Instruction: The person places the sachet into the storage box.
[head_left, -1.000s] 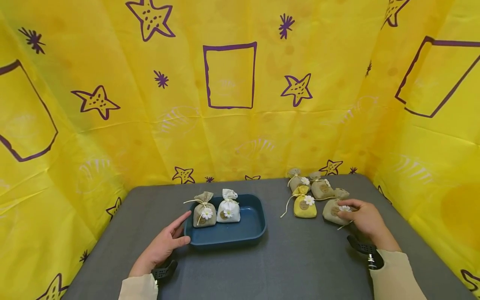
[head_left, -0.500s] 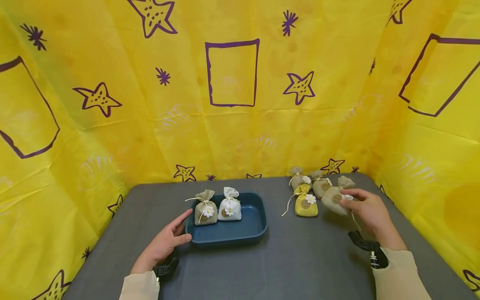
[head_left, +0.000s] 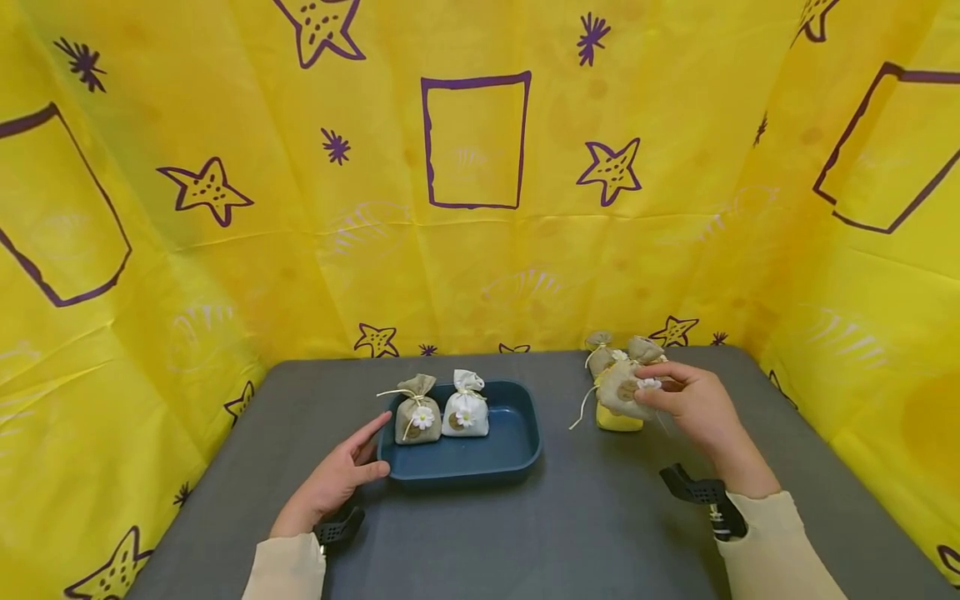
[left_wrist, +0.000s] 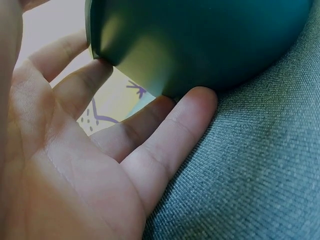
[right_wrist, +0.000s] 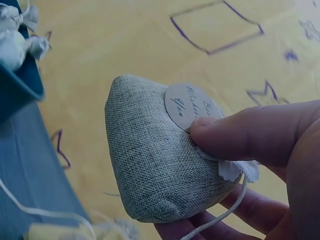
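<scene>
A beige cloth sachet (head_left: 619, 390) hangs in the air in my right hand (head_left: 705, 421), pinched between thumb and fingers. The right wrist view shows its round printed tag (right_wrist: 184, 104) beside my thumb, and a white flower. My left hand (head_left: 330, 487) touches the left end of a blue tray (head_left: 517, 454) with extended fingers; in the left wrist view the fingertips (left_wrist: 197, 102) rest against its outer wall. Inside the tray, a beige sachet (head_left: 414, 427) and a white sachet (head_left: 459, 421) stand side by side at the left.
Below the held sachet is a yellow sachet (head_left: 621, 422), mostly covered from the head view. A beige sachet (head_left: 600, 360) stands behind at the table's back edge. Yellow patterned cloth (head_left: 480, 275) walls the grey table (head_left: 480, 542) at back and sides.
My right hand has lifted the beige sachet off the table and carried it left, over the yellow one. The left hand stays at the tray.
</scene>
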